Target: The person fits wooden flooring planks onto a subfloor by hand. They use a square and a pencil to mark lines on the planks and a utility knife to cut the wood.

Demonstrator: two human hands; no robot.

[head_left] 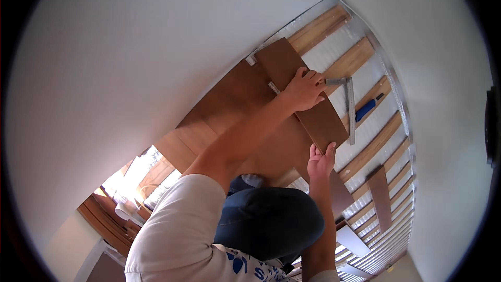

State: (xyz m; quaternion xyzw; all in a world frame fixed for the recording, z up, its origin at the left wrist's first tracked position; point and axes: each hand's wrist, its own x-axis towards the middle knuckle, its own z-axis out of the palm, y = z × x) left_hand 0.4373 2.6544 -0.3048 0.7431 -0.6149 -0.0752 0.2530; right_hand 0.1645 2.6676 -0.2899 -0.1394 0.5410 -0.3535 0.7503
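A brown floorboard lies slantwise under both hands, over the edge of the laid brown flooring and the bare wooden battens. My left hand reaches across the board near its middle, with fingers curled over the batten-side edge. At the board's near end, my right hand grips the corner between thumb and fingers. Just right of my left hand is a metal carpenter's square, resting across the battens. Beside it lies a blue-handled tool with a dark tip, its exact kind unclear.
Wooden battens run in rows over a silvery sheet, up to the wall on the right. A loose brown board lies across them. Another wall borders the flooring on the left. My bent knee is close below the board.
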